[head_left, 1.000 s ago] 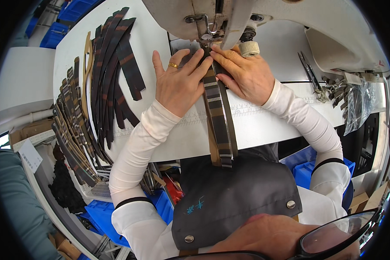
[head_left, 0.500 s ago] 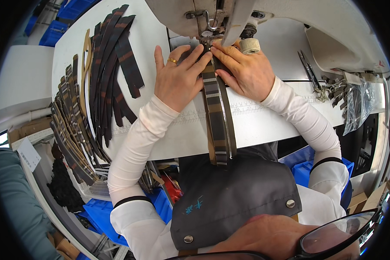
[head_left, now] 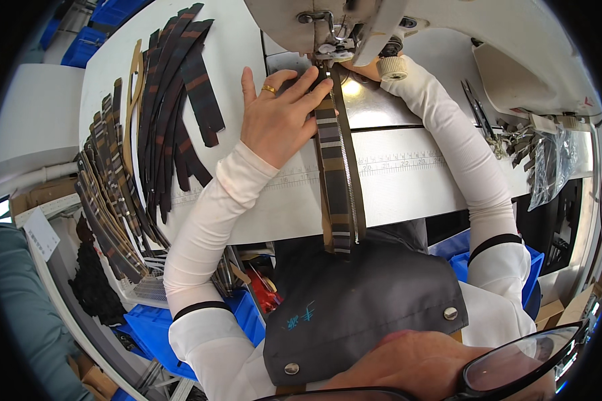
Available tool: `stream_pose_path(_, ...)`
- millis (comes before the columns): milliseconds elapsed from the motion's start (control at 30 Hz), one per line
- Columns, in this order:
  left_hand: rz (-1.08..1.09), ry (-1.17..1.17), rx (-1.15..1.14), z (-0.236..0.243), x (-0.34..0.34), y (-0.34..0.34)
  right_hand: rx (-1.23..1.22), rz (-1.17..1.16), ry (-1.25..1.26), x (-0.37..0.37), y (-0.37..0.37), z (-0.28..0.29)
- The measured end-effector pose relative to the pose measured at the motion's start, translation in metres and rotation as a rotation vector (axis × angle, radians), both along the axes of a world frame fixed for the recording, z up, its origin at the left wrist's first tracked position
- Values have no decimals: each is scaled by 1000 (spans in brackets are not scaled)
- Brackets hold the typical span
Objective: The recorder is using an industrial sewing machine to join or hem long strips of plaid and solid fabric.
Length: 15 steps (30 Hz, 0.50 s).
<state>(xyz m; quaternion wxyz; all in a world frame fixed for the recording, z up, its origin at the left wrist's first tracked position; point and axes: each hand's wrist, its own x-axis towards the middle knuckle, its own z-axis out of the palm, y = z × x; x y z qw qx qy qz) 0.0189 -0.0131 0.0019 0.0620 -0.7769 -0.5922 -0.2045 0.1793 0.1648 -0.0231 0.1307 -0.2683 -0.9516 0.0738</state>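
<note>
On the striped strip [head_left: 334,179], left hand [head_left: 274,127] outspread.

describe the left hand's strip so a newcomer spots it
Find the sewing machine up top. Below it, a striped strip runs from the left hand toward the apron. Unlike the heaped strips at left, it lies apart, zipper teeth showing.

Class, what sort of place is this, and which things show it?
Probably a sewing workshop: a striped strip with a zipper runs up to a sewing machine, and dark strips lie piled on the white worktable.
</note>
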Motion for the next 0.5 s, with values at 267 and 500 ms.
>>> stream_pose_path(267,-10,15,13,0,-4,5,-78,19,42,7,0,12)
stream_pose_path(500,2,8,55,-2,-1,1,-65,-5,384,31,-63,36)
